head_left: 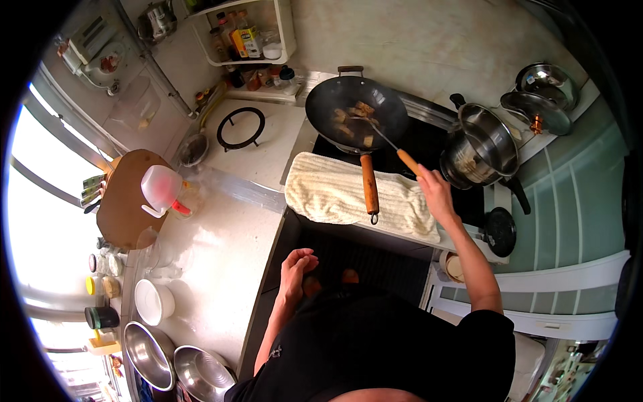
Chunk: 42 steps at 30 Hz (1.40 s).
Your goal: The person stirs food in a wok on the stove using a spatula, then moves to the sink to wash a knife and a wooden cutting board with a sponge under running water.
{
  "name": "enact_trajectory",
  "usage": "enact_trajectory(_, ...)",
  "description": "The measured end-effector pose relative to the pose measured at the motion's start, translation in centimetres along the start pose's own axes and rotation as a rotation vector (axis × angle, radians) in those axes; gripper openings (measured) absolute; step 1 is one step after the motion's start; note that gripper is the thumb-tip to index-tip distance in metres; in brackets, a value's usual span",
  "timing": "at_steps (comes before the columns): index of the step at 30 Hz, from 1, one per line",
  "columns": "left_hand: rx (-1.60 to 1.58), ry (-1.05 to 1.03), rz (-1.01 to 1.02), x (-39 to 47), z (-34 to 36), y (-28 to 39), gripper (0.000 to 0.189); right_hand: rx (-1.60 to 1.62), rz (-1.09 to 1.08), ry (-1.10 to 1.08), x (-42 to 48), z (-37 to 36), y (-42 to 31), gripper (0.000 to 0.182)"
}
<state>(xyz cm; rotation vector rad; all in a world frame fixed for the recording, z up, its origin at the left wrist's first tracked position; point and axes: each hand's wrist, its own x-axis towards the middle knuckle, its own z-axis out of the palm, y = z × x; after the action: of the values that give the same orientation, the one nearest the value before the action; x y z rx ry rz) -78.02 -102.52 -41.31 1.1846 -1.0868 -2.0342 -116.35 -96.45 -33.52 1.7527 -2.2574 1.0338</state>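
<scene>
My right hand (436, 193) grips the wooden handle of a metal cooking spatula (406, 157). Its head reaches into a dark wok (321, 108), among browned pieces of food (363, 107) whose exact kind I cannot tell. The wok rests on a black cooktop (422, 138), its long wooden handle (369, 186) pointing towards me. Under that handle, a cream ribbed towel (326, 193) lies along the counter's front edge. My left hand (296, 269) hangs in front of my body with loosely curled fingers. It holds nothing and is apart from the counter.
Right of the wok stand a steel pot (485, 145) and metal lids (540, 113). A black ring stand (241, 128) sits on the left counter. Further left are a cutting board (125, 201), a translucent jug (162, 188), a white tub (154, 302) and steel bowls (149, 354).
</scene>
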Motion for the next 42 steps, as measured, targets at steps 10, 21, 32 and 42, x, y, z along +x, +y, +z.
enact_trajectory(10,0.019,-0.001,0.004,0.1,-0.2,-0.3,0.02,-0.103,0.014,0.186,3.7,2.1,2.3,0.03)
enact_trajectory(21,0.004,0.007,-0.003,0.0,0.0,-0.3,0.02,-0.094,0.104,0.052,4.1,1.0,1.7,0.03)
enact_trajectory(32,-0.002,0.0,-0.036,0.3,-0.1,-0.1,0.018,0.093,0.214,0.072,2.2,-3.9,-0.7,0.029)
enact_trajectory(42,-0.009,-0.041,-0.033,0.6,-0.6,-0.6,0.019,0.59,0.744,-0.097,5.0,-5.6,-2.8,0.035)
